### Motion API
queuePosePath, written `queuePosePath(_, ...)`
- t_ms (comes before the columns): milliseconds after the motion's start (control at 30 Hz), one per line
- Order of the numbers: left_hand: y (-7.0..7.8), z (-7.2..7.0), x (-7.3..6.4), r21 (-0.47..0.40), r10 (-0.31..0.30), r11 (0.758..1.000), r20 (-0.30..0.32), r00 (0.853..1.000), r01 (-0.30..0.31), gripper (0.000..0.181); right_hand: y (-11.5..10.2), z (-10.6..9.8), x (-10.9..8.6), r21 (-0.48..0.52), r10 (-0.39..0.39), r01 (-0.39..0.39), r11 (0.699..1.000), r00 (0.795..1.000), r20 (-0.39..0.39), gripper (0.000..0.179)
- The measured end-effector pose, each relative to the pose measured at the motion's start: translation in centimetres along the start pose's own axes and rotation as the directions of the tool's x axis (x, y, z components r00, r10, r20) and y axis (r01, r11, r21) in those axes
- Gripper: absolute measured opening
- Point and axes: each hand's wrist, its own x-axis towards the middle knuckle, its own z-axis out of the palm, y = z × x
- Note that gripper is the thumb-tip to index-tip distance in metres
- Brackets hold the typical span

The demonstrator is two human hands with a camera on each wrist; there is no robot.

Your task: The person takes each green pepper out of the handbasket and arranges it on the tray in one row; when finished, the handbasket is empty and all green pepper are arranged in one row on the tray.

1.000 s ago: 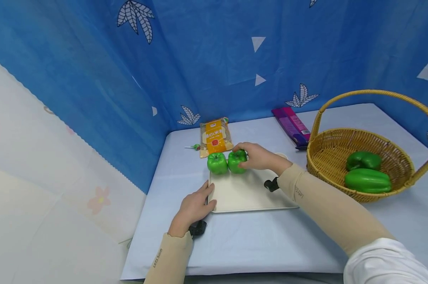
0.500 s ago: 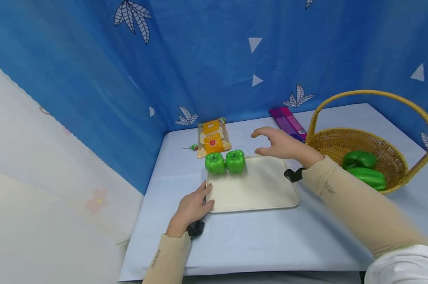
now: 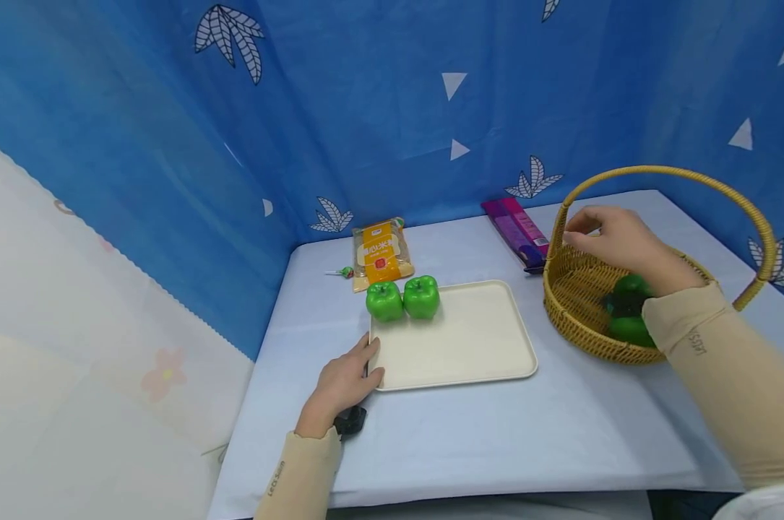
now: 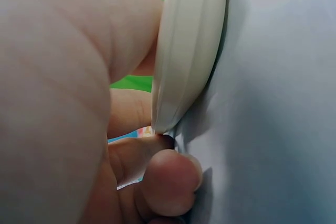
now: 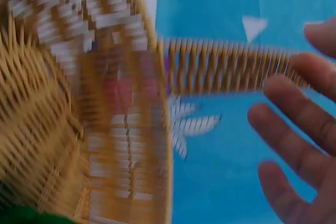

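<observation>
My left hand (image 3: pixel 343 377) holds the left edge of a cream tray (image 3: pixel 457 339), thumb over the rim; in the left wrist view other fingers lie by the tray's side wall (image 4: pixel 186 51). Two green bell peppers (image 3: pixel 384 301) (image 3: pixel 421 297) stand side by side at the tray's far left corner. Above the wicker basket (image 3: pixel 576 332), beside its handle, hovers my right hand (image 3: pixel 616 235). The right wrist view shows that hand (image 5: pixel 304 124) with loosely bent fingers and nothing in them. Inside the basket lie two green peppers (image 3: pixel 631 286) (image 3: pixel 631 331), partly hidden by the right wrist.
Behind the tray lie an orange-labelled food bag (image 3: pixel 382 253) and a small lollipop (image 3: pixel 345 272). A purple packet (image 3: pixel 517 232) lies left of the basket. The basket's tall handle (image 3: pixel 665 170) arches over it. A blue curtain (image 3: pixel 392 108) hangs at the back.
My right hand has let go of the right bell pepper on the tray and moved right, over the basket. The left hand stays at the tray's edge.
</observation>
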Motion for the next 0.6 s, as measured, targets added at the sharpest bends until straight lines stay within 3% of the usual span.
queuePosePath(133, 0.0, 0.2, 0.1, -0.013, 0.011, 1.0, 0.0, 1.0, -0.011, 0.065, 2.5, 0.5, -0.3, -0.029, 0.102, -0.106, 0.994, 0.988, -0.115, 0.044)
queuePosePath(267, 0.0, 0.2, 0.1, -0.015, 0.012, 1.0, 0.002, 1.0, -0.012, 0.065, 4.8, 2.1, -0.6, -0.094, 0.191, -0.206, 0.974, 0.971, -0.146, 0.044)
queuePosePath(467, -0.2, 0.0, -0.1, -0.017, 0.004, 1.0, -0.001, 1.0, -0.004, 0.065, 6.4, 3.6, -0.9, -0.179, 0.279, -0.294, 0.939, 0.955, -0.104, 0.046)
queuePosePath(600, -0.4, -0.1, -0.1, -0.01, 0.001, 1.0, -0.002, 1.0, -0.001, 0.065, 6.4, 3.5, -1.0, -0.202, 0.397, -0.39, 0.898, 0.918, -0.006, 0.064)
